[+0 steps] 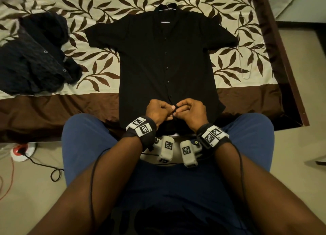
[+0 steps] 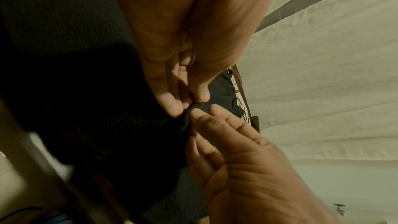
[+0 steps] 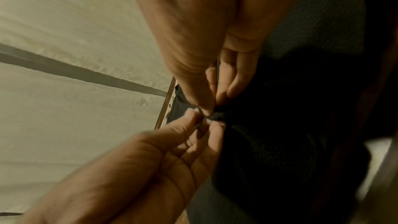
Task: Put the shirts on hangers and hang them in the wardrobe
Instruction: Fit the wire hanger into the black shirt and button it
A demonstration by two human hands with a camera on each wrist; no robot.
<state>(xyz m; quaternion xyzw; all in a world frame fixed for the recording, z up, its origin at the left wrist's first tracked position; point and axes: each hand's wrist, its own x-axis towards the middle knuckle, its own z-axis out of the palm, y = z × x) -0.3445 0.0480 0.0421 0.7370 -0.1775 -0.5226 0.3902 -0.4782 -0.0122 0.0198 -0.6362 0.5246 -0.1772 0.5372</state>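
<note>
A black shirt (image 1: 167,62) lies flat and front up on the bed (image 1: 53,111), a hanger (image 1: 166,7) showing at its collar, its hem at the near edge by the person's knees. Both hands meet at the lowest part of the placket: the left hand (image 1: 157,111) and right hand (image 1: 191,111) each pinch the shirt's front edge between thumb and fingertips. A dark pile of clothes (image 1: 35,58) lies left; a bare wire hanger (image 1: 247,48) lies right.
</note>
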